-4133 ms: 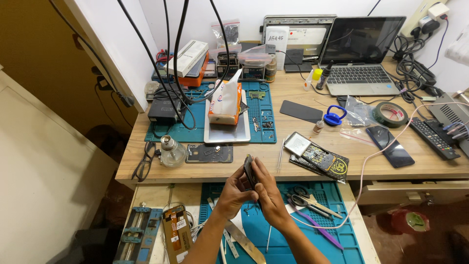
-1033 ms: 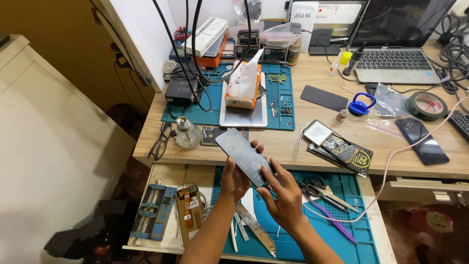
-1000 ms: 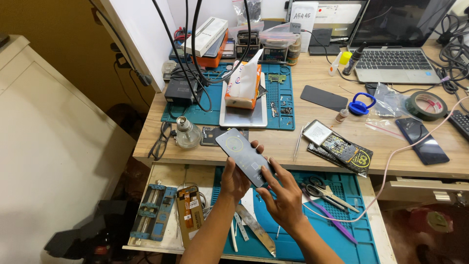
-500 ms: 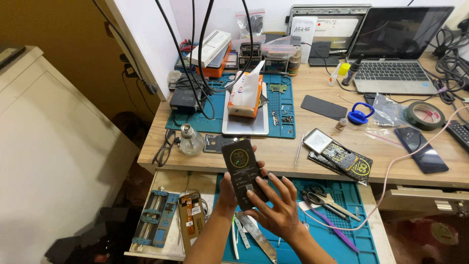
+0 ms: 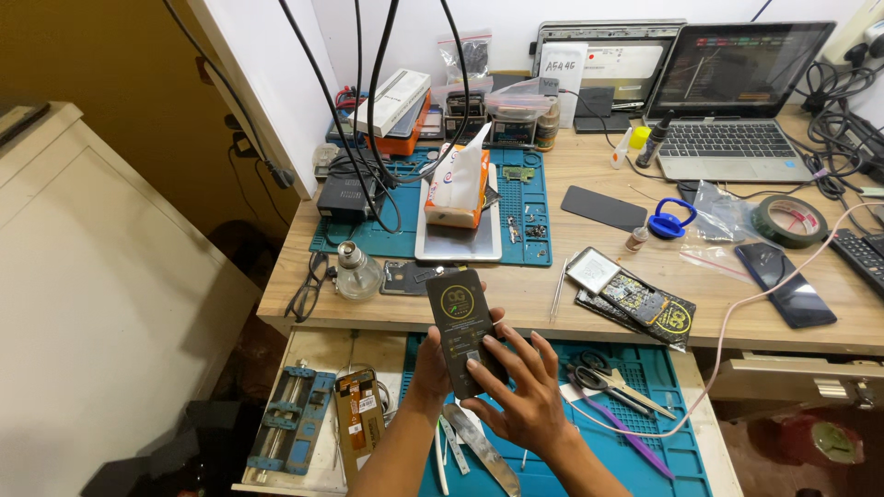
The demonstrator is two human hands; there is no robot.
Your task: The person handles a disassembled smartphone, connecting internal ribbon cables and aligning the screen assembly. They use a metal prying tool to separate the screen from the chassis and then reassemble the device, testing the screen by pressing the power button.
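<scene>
Left hand (image 5: 433, 364) grips a flat, glossy black rectangular phone panel (image 5: 465, 327); right hand (image 5: 525, 396) spreads fingertips on it.

phone repair workshop: opened phones (image 5: 631, 296), blue work mats (image 5: 433, 212), tweezers (image 5: 556, 288), laptop (image 5: 732, 110).

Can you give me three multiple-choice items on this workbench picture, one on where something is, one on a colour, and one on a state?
1. Where is the tissue box?
A. in the open drawer
B. on the laptop
C. on the blue mat on the desk

2. What colour is the flat rectangular pack in the hands?
A. black
B. white
C. orange

3. How is the laptop?
A. lid shut
B. open, screen lit
C. upside down

Answers:
1. C, it stands on the blue mat.
2. A, the left hand grips it from behind, right hand fingers on its dark front.
3. B, keyboard and bright screen both show.
</scene>
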